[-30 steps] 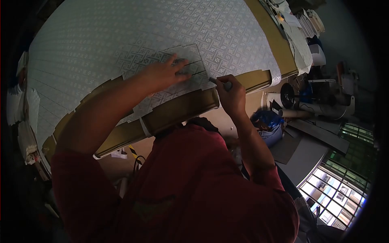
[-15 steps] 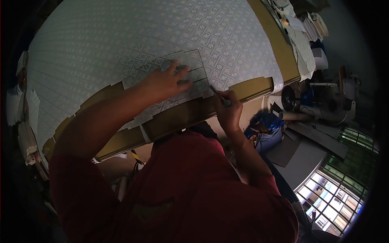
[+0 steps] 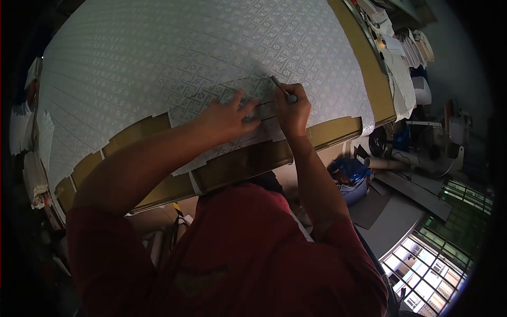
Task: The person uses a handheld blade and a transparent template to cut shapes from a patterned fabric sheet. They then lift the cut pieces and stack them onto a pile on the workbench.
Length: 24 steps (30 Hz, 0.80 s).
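Head view: pen (image 3: pixel 279 85), clamped in right hand (image 3: pixel 292 112), slants away from bench's (image 3: pixel 338 130) near edge, right of left hand (image 3: pixel 226 117), spread on patterned sheet (image 3: pixel 296 42).

Dim interior, wide-angle view. Daylight glares, overexposed, through the barred window (image 3: pixel 429 268); the patterned sheet (image 3: pixel 296 42) has a soft sheen; shadow darkens the near edge of the counter (image 3: pixel 338 131); straight lines bow, corners blacken.
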Each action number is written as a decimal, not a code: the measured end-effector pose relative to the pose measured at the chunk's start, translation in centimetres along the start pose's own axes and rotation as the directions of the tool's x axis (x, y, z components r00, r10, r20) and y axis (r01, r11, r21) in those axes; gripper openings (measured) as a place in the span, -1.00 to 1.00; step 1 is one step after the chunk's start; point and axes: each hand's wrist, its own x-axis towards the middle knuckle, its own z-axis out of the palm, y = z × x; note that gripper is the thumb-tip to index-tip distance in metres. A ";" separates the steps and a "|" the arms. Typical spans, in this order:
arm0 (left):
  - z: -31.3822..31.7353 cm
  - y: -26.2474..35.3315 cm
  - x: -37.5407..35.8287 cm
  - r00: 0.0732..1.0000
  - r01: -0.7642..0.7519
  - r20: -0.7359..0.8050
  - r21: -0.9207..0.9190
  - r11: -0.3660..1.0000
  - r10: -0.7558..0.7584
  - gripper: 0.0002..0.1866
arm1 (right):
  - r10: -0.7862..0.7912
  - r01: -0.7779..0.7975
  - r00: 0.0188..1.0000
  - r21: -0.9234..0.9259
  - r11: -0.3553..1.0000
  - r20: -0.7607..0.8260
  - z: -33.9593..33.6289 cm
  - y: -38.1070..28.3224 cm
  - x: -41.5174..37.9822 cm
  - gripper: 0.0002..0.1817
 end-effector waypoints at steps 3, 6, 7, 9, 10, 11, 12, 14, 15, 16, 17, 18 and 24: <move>-0.1 0.0 -0.1 1.000 0.007 -0.002 -0.019 1.000 -0.007 -0.37 | -0.032 0.032 0.999 0.014 0.999 -0.013 0.3 0.6 0.0 -0.85; -0.4 0.0 -0.2 1.000 0.009 0.026 -0.030 1.000 -0.009 -0.37 | -0.076 0.076 0.997 0.014 0.997 -0.011 0.3 1.3 0.2 -0.84; -0.5 -0.1 -0.2 1.000 0.009 0.023 -0.029 1.000 -0.009 -0.37 | -0.072 0.072 0.997 0.012 0.997 -0.002 0.3 1.4 0.3 -0.84; -0.6 -0.1 -0.3 0.999 0.012 0.032 -0.059 0.998 -0.010 -0.37 | -0.057 0.056 0.998 0.029 0.998 0.007 0.2 1.6 0.3 -0.84; -0.7 0.0 -0.3 1.000 0.011 0.030 -0.060 0.998 -0.009 -0.37 | -0.040 0.039 0.999 0.048 0.998 0.018 0.2 1.6 0.3 -0.84; -0.8 0.0 -0.2 0.999 0.020 0.051 -0.066 0.998 -0.016 -0.35 | -0.042 0.041 0.999 0.046 0.998 0.019 0.3 1.7 0.4 -0.84; -0.9 0.0 -0.3 0.997 0.027 0.073 -0.073 0.997 -0.021 -0.33 | -0.047 0.046 0.999 0.037 0.998 0.023 0.2 1.8 0.4 -0.84; -0.2 0.1 -0.1 0.998 0.027 0.062 -0.081 0.996 -0.022 -0.31 | -0.051 0.050 0.998 0.025 0.998 0.025 0.2 2.0 0.4 -0.84; -0.3 0.1 -0.1 0.998 0.031 0.052 -0.085 0.996 -0.027 -0.29 | -0.020 0.018 0.999 0.054 0.998 0.040 0.3 2.2 0.5 -0.84; -0.5 0.1 -0.1 0.998 0.033 0.050 -0.084 0.996 -0.029 -0.29 | 0.009 -0.014 0.998 0.084 0.996 0.058 0.3 2.5 0.7 -0.84; -0.6 0.0 -0.1 0.997 0.027 0.068 -0.083 0.996 -0.021 -0.29 | 0.006 -0.011 0.998 0.086 0.996 0.060 0.1 2.7 0.8 -0.84; -0.8 0.0 -0.2 0.996 0.024 0.088 -0.083 0.996 -0.017 -0.28 | 0.014 -0.023 0.995 0.081 0.996 0.099 -0.2 2.6 1.2 -0.83; 0.1 -0.1 -0.1 1.000 0.019 0.016 -0.054 0.998 -0.018 -0.36 | -0.017 -0.039 0.901 0.119 0.992 0.434 -3.3 2.5 6.5 -0.84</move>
